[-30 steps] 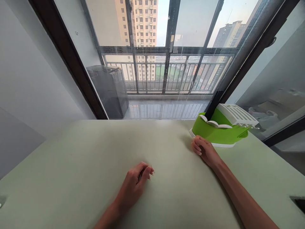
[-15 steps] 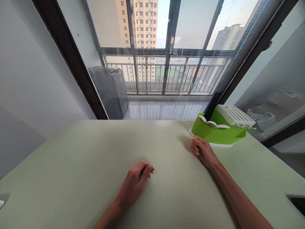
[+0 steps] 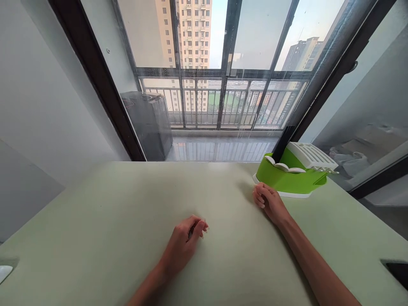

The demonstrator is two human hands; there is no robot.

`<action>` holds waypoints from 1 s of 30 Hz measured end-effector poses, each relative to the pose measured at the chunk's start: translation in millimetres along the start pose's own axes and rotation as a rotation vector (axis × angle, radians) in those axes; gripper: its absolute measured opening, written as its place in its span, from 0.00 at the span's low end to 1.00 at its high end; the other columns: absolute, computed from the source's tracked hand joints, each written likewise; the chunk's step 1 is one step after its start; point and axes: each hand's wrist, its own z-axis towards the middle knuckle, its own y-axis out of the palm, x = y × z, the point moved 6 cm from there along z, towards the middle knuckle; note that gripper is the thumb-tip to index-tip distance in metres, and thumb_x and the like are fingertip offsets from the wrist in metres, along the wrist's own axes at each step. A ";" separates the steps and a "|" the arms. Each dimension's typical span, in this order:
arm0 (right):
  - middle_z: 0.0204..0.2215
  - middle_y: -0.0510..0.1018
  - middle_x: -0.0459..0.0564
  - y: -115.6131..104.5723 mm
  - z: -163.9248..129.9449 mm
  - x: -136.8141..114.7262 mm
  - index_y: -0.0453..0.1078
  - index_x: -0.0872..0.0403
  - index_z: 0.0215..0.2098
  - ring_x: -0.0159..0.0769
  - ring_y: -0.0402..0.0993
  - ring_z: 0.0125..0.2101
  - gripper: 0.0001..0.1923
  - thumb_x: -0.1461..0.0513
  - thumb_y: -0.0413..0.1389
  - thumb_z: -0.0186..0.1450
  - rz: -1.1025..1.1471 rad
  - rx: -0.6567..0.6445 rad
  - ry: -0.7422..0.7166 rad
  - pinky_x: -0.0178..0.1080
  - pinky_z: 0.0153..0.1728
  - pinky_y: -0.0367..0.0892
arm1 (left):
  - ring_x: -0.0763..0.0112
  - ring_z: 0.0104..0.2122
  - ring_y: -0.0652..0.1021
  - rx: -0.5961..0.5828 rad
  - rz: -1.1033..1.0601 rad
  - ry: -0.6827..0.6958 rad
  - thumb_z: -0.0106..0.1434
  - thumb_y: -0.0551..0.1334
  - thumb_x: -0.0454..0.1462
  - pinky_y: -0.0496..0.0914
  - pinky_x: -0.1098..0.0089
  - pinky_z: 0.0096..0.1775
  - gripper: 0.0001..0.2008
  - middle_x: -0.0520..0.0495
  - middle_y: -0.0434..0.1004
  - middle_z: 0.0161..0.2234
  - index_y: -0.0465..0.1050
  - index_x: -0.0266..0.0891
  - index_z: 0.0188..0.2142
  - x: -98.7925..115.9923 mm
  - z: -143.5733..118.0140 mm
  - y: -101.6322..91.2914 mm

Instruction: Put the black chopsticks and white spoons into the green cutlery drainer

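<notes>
My left hand (image 3: pixel 185 241) rests on the pale green table (image 3: pixel 105 229) near its middle, fingers curled loosely under, holding nothing. My right hand (image 3: pixel 269 202) lies further right with its fingers curled in, empty, just in front of a green and white dish rack (image 3: pixel 291 176). The hand sits close to the rack's near left corner; I cannot tell whether it touches. The rack holds a few white pieces along its rim and a white slatted tray at its right end.
Behind the table's far edge stands a large window with a dark frame (image 3: pixel 95 80), a balcony railing and a grey appliance (image 3: pixel 149 121) outside. A dark cut-out (image 3: pixel 395 270) lies at the table's right edge, a white object (image 3: pixel 4 272) at the left edge.
Both hands stay where they were on the table. The camera has tilted down slightly, so the scene sits a little lower in the frame.
</notes>
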 end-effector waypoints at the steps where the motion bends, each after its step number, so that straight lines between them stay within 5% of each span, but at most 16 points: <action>1: 0.19 0.58 0.39 0.7 -0.2 -0.3 0.60 0.51 0.24 0.27 0.51 0.19 0.24 0.49 0.66 0.66 0.002 0.000 -0.001 0.35 0.20 0.49 | 0.70 0.32 0.76 0.001 0.001 0.000 0.77 0.51 0.50 0.66 0.71 0.35 0.22 0.48 0.80 0.33 0.76 0.40 0.36 -0.1 0.1 0.1; 15: 0.19 0.57 0.39 -10.5 1.2 -6.3 0.61 0.50 0.24 0.28 0.51 0.19 0.24 0.48 0.67 0.64 -0.003 0.038 -0.017 0.34 0.18 0.49 | 0.69 0.32 0.77 -0.001 0.008 -0.009 0.77 0.51 0.50 0.66 0.71 0.35 0.22 0.47 0.80 0.34 0.76 0.40 0.36 1.9 0.6 -0.6; 30: 0.17 0.54 0.40 -84.2 -2.4 -35.5 0.61 0.50 0.19 0.30 0.48 0.18 0.24 0.50 0.68 0.60 0.030 0.138 -0.027 0.38 0.19 0.49 | 0.71 0.29 0.72 0.002 0.045 -0.032 0.76 0.51 0.51 0.63 0.71 0.34 0.23 0.50 0.76 0.30 0.76 0.40 0.36 0.1 0.0 -3.6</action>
